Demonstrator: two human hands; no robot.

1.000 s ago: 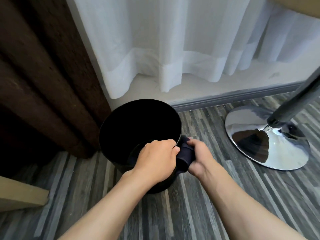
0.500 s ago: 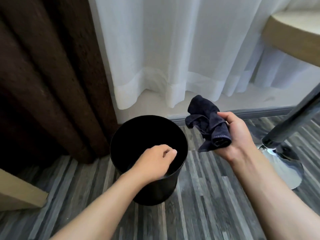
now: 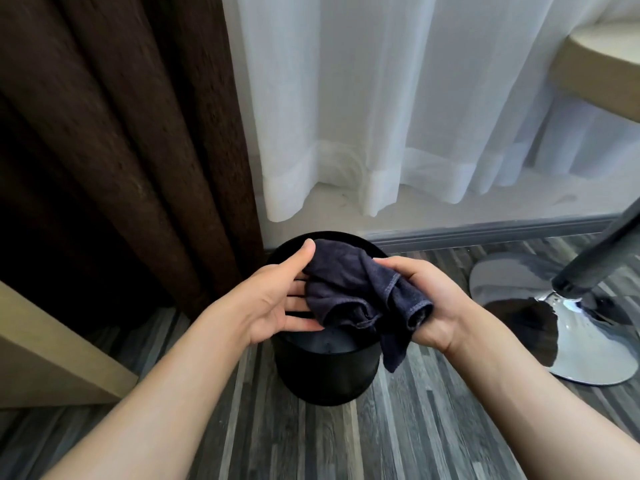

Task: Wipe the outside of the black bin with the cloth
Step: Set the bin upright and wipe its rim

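We hold the dark navy terry cloth (image 3: 360, 292) bunched between both hands, just above the open mouth of the round black plastic bin (image 3: 327, 372). The bin stands upright on the grey striped wood-look floor (image 3: 398, 434), close to the brown heavy curtain (image 3: 121, 133) and the white sheer curtain (image 3: 398, 116), with the chrome pedestal base of a table (image 3: 561, 327) well apart to its right.

Our left hand (image 3: 277, 303) lies palm up under the cloth, fingers stretched and loosely spread, thumb pressed on the cloth's upper fold. Our right hand (image 3: 436, 306) curls its fingers around the other end of the bundle, and a stitched corner hangs down past the bin's rim.

We judge the cloth soft, limp and light: it will fold to any shape, so we do best to gather it into a flat pad in one palm, loose corners tucked in so that they do not trail. The bin looks smooth and glossy, likely light and empty-seeming, though its bottom is too dark to be sure. It may well slide or tip under a sideways rub, so we expect to steady it by the rim with the free hand while the padded hand works down the outer wall.
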